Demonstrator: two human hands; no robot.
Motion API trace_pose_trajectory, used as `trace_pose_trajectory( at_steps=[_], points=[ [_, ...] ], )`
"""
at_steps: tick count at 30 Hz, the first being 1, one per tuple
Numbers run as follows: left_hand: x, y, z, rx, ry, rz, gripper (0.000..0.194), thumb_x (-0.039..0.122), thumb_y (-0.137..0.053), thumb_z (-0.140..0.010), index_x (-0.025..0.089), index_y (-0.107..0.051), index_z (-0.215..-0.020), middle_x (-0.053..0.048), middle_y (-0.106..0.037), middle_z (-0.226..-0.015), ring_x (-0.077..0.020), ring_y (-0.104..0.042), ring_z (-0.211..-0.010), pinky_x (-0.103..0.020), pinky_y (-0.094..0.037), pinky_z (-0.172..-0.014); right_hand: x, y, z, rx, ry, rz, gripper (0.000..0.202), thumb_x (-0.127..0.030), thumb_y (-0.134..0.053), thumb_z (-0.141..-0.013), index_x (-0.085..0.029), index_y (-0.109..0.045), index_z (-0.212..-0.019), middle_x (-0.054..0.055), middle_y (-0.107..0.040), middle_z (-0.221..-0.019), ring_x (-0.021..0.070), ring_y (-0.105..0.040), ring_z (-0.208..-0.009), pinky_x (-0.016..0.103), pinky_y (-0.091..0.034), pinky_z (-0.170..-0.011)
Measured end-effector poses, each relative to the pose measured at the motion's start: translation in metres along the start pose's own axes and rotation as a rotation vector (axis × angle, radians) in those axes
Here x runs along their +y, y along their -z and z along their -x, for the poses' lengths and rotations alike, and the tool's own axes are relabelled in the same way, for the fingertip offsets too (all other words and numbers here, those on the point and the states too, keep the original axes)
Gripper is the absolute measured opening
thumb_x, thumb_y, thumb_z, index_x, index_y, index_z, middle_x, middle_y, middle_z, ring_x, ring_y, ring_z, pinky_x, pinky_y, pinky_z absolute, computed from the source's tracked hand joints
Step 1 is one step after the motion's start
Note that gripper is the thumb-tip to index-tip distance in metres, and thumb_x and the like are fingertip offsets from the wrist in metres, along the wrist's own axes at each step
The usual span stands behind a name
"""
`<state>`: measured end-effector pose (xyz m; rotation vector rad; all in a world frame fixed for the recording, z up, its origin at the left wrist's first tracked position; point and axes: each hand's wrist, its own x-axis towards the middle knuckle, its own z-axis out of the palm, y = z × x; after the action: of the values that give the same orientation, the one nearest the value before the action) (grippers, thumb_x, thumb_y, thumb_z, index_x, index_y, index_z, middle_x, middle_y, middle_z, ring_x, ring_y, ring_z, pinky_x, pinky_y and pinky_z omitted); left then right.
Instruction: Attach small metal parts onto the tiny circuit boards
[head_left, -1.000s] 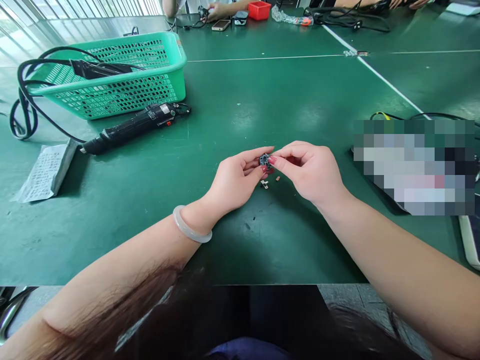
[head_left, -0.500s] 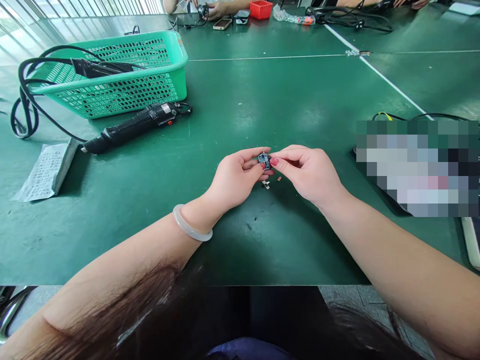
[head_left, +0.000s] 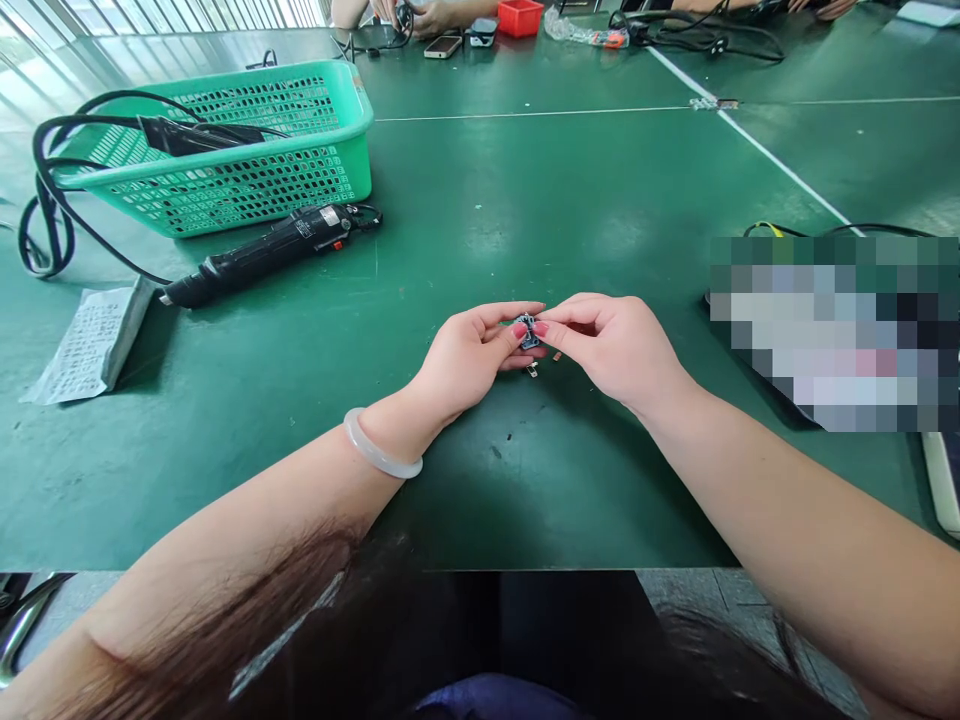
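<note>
Between my two hands is a small dark plastic part [head_left: 530, 340] with a lighter bluish-grey inside. My left hand [head_left: 472, 350] pinches it from the left, with the thumb on its face and the other fingers behind. My right hand [head_left: 611, 335] is closed too, thumb and forefinger pressed onto the part's right side; whether a smaller piece sits in that pinch is hidden. Just below the fingers, a tiny metal piece [head_left: 532, 370] and a small copper-coloured piece [head_left: 557, 356] lie on the green table [head_left: 480, 480].
A black electric screwdriver [head_left: 277, 250] lies by a green basket [head_left: 247, 190] holding another dark tool and looped cable. A paper-wrapped block [head_left: 94, 340] is at left, a blurred-out object [head_left: 832, 340] at right. Across the table are another person's hands [head_left: 435, 18] and a red box [head_left: 520, 17].
My left thumb has shifted up over the part, and my right thumb and fingertips have moved left onto it. The part is now more covered. The pieces on the table stay put.
</note>
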<state>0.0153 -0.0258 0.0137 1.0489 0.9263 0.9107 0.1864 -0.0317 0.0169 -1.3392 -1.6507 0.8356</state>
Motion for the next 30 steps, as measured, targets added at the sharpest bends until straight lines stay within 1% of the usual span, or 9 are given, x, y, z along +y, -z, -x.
trace_pose_trajectory(
  at_steps=[3, 7, 9, 14, 18, 25, 30],
  points=[
    [-0.0038, 0.0034, -0.0029, -0.028, -0.028, 0.05, 0.016, 0.015, -0.066, -0.093, 0.014, -0.075, -0.107, -0.005, -0.081, -0.093, -0.011, -0.076, -0.08, -0.027, -0.062, -0.087, -0.0005, 0.0003, 0.0, 0.004, 0.003, -0.013, 0.017, -0.039, -0.078, -0.08, -0.022, -0.08, -0.075, 0.003, -0.074, -0.08, 0.0173, -0.065, -0.072, 0.035, -0.052, -0.071],
    [-0.0047, 0.0042, -0.0052, -0.039, -0.049, 0.074, 0.015, 0.019, -0.074, -0.088, 0.015, -0.076, -0.103, -0.004, -0.08, -0.084, -0.0118, -0.075, -0.076, -0.027, -0.062, -0.084, -0.0033, 0.0006, 0.0002, 0.024, 0.028, -0.014, 0.034, -0.055, -0.081, -0.074, -0.022, -0.078, -0.069, 0.004, -0.073, -0.077, 0.0183, -0.064, -0.072, 0.036, -0.052, -0.07],
    [-0.0037, 0.0032, -0.005, -0.029, -0.054, 0.077, 0.013, 0.018, -0.074, -0.088, 0.016, -0.076, -0.1, -0.003, -0.079, -0.083, -0.0115, -0.075, -0.074, -0.028, -0.062, -0.083, -0.0049, 0.0004, 0.0006, 0.039, 0.047, -0.013, 0.037, -0.059, -0.081, -0.073, -0.023, -0.077, -0.067, 0.004, -0.073, -0.077, 0.0185, -0.064, -0.072, 0.036, -0.051, -0.069],
    [-0.0015, 0.0008, -0.0038, 0.007, -0.06, 0.062, 0.012, 0.014, -0.071, -0.088, 0.016, -0.077, -0.098, -0.003, -0.079, -0.084, -0.0103, -0.074, -0.072, -0.028, -0.062, -0.083, -0.0058, -0.0008, 0.0017, 0.069, 0.085, -0.008, 0.032, -0.055, -0.081, -0.075, -0.024, -0.077, -0.067, 0.003, -0.073, -0.076, 0.0177, -0.063, -0.071, 0.036, -0.051, -0.066],
    [-0.0007, 0.0003, -0.0037, 0.021, -0.06, 0.059, 0.013, 0.011, -0.069, -0.088, 0.016, -0.078, -0.096, -0.002, -0.079, -0.081, -0.0087, -0.073, -0.07, -0.025, -0.062, -0.08, -0.0055, -0.0012, 0.0022, 0.083, 0.088, -0.007, 0.028, -0.051, -0.08, -0.077, -0.025, -0.078, -0.068, 0.003, -0.074, -0.078, 0.0186, -0.065, -0.073, 0.036, -0.053, -0.068],
    [-0.0001, -0.0007, -0.0029, 0.024, -0.076, 0.084, 0.01, 0.015, -0.072, -0.087, 0.017, -0.08, -0.093, -0.001, -0.079, -0.083, -0.0077, -0.072, -0.071, -0.026, -0.062, -0.083, -0.009, -0.0016, 0.005, 0.112, 0.096, -0.009, 0.016, -0.038, -0.08, -0.079, -0.026, -0.079, -0.069, 0.002, -0.076, -0.077, 0.0189, -0.067, -0.074, 0.037, -0.055, -0.07],
    [-0.0002, -0.0012, -0.0028, 0.054, -0.088, 0.053, 0.012, 0.018, -0.075, -0.085, 0.018, -0.081, -0.095, -0.002, -0.08, -0.089, -0.009, -0.073, -0.074, -0.03, -0.062, -0.089, -0.0092, -0.003, 0.0063, 0.13, 0.088, 0.006, 0.015, -0.039, -0.079, -0.081, -0.026, -0.08, -0.072, 0.002, -0.076, -0.079, 0.019, -0.067, -0.073, 0.037, -0.055, -0.067]
  ],
)
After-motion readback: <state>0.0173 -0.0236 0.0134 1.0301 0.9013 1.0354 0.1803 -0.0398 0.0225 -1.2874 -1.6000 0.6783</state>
